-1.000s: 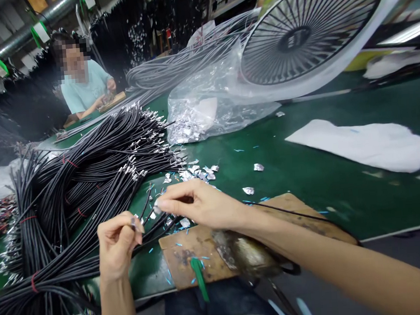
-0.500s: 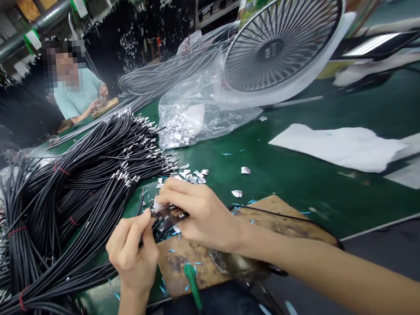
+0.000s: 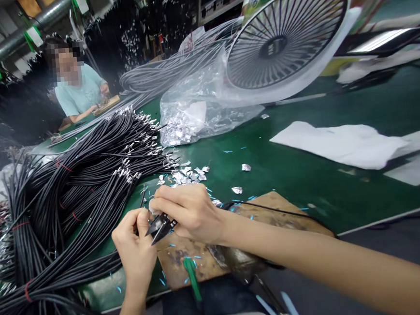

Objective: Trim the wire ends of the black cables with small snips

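Note:
My right hand is closed around small black snips, whose pointed blades angle down toward my left hand. My left hand pinches a thin black cable, its stripped tip poking up above the fingers. The two hands nearly touch at the blades. Left of them lies a big heap of black cables with silvery ends, bundled by red ties. Beneath the hands is a worn wooden board scattered with blue bits, and a green-handled tool rests at its front edge.
Foil scraps lie on the green table beyond my hands. A clear plastic bag, a round fan, grey cable coils and white paper stand or lie further back. A person sits across the table.
The snips have turned in my right hand, and their blades now point downward, spread apart at the tips. My left hand has shifted slightly right, and the cable tip shows above it.

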A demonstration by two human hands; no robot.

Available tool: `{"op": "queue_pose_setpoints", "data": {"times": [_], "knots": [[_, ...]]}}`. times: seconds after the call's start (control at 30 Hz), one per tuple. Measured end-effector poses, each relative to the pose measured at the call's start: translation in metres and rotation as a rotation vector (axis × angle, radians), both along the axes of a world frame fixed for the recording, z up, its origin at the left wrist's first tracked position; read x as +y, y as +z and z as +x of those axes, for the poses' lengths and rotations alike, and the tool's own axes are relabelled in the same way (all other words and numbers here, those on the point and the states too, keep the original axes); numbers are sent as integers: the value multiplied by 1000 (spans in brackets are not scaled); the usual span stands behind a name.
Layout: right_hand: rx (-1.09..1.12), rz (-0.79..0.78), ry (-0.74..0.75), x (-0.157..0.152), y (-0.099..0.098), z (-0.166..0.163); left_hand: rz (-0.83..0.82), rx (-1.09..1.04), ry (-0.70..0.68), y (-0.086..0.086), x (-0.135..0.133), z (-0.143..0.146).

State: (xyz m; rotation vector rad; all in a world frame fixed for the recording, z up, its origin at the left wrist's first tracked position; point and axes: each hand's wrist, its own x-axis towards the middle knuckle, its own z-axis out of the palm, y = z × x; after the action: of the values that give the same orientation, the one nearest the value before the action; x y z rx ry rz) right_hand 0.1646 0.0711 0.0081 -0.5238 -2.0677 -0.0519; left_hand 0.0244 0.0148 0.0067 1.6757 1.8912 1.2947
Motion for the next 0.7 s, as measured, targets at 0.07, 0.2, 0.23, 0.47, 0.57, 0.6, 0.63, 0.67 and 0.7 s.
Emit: {"op": "queue_pose_setpoints", "data": {"times": [0.07, 0.2, 0.23, 0.47, 0.57, 0.6, 0.63, 0.67, 0.7], "knots": [[40, -53, 64, 2, -1, -1, -119, -205, -52, 5, 1, -1], [308, -430, 171, 7, 2, -3, -22, -369, -45, 9, 7, -4], [393, -537, 149, 7, 3, -3, 47, -374, -20, 8, 8, -5], [240, -805, 60, -2, 12, -5, 195, -431, 29, 3, 7, -8], [173, -780, 97, -5, 15, -4, 204, -421, 6, 4, 7, -8], [159, -778, 107, -5, 16, -3, 213, -413, -3, 5, 7, -7], [151, -776, 114, -5, 16, -3, 225, -403, -13, 6, 7, -7], [149, -773, 115, -5, 17, -2, 236, -394, -22, 8, 8, -6], [152, -771, 112, -5, 17, -2, 243, -386, -29, 8, 8, -6]]}}
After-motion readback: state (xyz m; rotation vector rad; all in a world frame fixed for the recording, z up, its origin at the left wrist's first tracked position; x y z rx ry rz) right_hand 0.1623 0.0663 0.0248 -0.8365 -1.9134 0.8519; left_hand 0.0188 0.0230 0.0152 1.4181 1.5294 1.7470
